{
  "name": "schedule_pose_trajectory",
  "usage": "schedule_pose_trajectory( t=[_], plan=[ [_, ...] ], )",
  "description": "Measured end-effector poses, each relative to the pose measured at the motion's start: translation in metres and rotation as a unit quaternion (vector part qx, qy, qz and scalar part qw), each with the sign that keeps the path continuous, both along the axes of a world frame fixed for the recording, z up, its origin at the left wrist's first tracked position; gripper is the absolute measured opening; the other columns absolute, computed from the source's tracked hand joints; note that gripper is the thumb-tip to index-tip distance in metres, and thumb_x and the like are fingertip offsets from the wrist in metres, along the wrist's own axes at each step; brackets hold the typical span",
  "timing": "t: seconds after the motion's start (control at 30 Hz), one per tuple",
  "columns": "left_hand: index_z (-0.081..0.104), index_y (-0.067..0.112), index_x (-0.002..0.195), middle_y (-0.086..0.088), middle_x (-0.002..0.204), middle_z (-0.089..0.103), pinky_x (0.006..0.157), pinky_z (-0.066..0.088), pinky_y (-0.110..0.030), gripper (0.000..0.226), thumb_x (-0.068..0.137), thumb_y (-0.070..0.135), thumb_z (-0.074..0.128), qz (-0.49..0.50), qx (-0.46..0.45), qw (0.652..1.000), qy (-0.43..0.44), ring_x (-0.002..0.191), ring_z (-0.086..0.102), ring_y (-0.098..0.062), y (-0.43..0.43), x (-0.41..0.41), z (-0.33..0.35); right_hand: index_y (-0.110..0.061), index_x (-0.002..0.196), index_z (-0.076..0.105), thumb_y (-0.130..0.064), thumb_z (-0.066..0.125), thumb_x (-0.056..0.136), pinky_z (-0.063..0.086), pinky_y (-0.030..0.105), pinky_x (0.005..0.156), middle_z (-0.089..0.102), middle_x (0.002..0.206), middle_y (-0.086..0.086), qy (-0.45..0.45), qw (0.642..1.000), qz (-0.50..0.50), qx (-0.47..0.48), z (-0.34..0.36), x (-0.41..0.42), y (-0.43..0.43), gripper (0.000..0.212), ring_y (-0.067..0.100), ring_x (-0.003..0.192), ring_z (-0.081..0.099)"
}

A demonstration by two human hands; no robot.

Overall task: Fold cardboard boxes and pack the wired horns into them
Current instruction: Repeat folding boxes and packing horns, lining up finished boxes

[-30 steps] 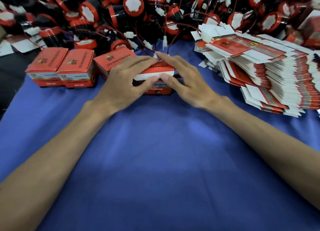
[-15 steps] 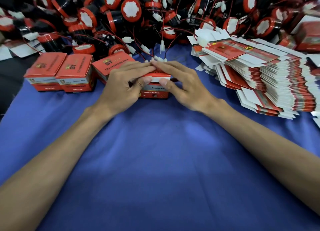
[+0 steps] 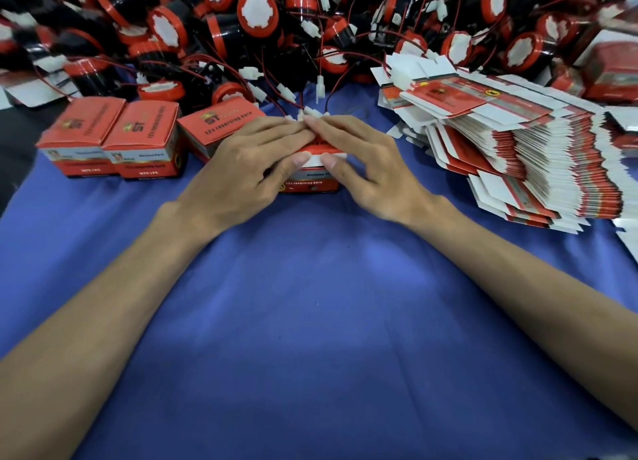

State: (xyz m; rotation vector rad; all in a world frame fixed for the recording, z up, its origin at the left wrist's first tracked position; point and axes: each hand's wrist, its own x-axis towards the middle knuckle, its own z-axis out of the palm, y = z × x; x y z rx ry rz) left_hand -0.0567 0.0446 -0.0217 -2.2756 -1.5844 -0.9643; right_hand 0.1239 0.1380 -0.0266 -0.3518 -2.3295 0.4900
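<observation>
A red cardboard box (image 3: 309,183) printed "12v reversing horn" stands on the blue cloth (image 3: 310,304) at centre. My left hand (image 3: 248,162) and right hand (image 3: 366,162) lie over its top with straight fingers, fingertips meeting at the far edge. Both thumbs press the white tuck flap (image 3: 312,159) at the front. Whatever the box holds is hidden. A big pile of black-and-red wired horns (image 3: 257,7) fills the back of the table, and some white connectors (image 3: 310,112) lie right behind my fingertips.
Three closed red boxes stand in a row at the left: (image 3: 83,131), (image 3: 145,135), (image 3: 214,124), the last touching my left hand. A tall fanned stack of flat unfolded boxes (image 3: 518,155) lies at the right.
The box lid has come down and the white flap now sits lower against the front face. My thumbs have drawn together on it. The hands stay in the same place.
</observation>
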Motion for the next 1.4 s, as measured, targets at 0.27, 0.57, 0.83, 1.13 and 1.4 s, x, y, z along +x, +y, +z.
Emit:
schedule_pose_trajectory(
  t=[0.27,0.57,0.83,1.13,1.4],
  plan=[
    [0.056,-0.006,0.129,-0.022,0.128,0.059,0.107,0.033,-0.03,0.048,0.099,0.031,0.047,0.004,-0.023,1.0,0.001,0.12,0.054,-0.037,0.002,-0.003,-0.003,-0.002,0.138,0.046,-0.019,0.05,0.098,0.048,0.044,0.097,0.054,0.133,0.018,-0.016,0.999,-0.017,0.044,-0.002,-0.001,-0.002,0.044,0.027,0.127,0.051],
    [0.061,-0.005,0.122,-0.016,0.123,0.062,0.106,0.041,-0.04,0.03,0.095,0.007,0.057,-0.02,0.029,0.999,-0.014,0.121,0.055,-0.029,0.002,0.001,-0.004,0.006,0.135,0.046,-0.002,0.048,0.097,0.049,0.046,0.095,0.055,0.13,0.023,-0.014,0.997,-0.024,0.07,-0.001,0.0,-0.007,0.039,0.036,0.127,0.05],
    [0.059,-0.007,0.124,-0.012,0.128,0.057,0.112,0.031,-0.02,0.036,0.094,0.011,0.059,-0.005,-0.011,0.996,-0.091,0.125,0.049,-0.024,0.002,0.003,-0.002,0.002,0.135,0.048,-0.01,0.057,0.094,0.043,0.044,0.103,0.056,0.129,0.022,-0.023,0.999,-0.042,0.017,0.003,-0.003,-0.006,0.044,0.032,0.126,0.05],
    [0.048,-0.006,0.134,-0.005,0.139,0.043,0.117,0.025,-0.025,0.05,0.096,0.024,0.053,-0.04,-0.014,0.999,-0.009,0.134,0.042,-0.028,0.003,-0.004,-0.006,-0.001,0.148,0.025,-0.016,0.041,0.101,0.032,0.038,0.11,0.033,0.138,0.02,-0.12,0.993,0.019,0.002,0.004,-0.003,-0.004,0.052,0.031,0.127,0.037],
    [0.053,0.002,0.135,-0.009,0.139,0.052,0.111,0.035,-0.039,0.046,0.098,0.029,0.044,-0.032,-0.058,0.995,-0.077,0.131,0.047,-0.026,-0.003,-0.004,-0.002,-0.002,0.147,0.03,-0.022,0.049,0.097,0.036,0.021,0.104,0.045,0.139,0.01,-0.069,0.99,-0.012,-0.126,0.011,0.003,-0.004,0.057,0.01,0.124,0.042]
  ],
)
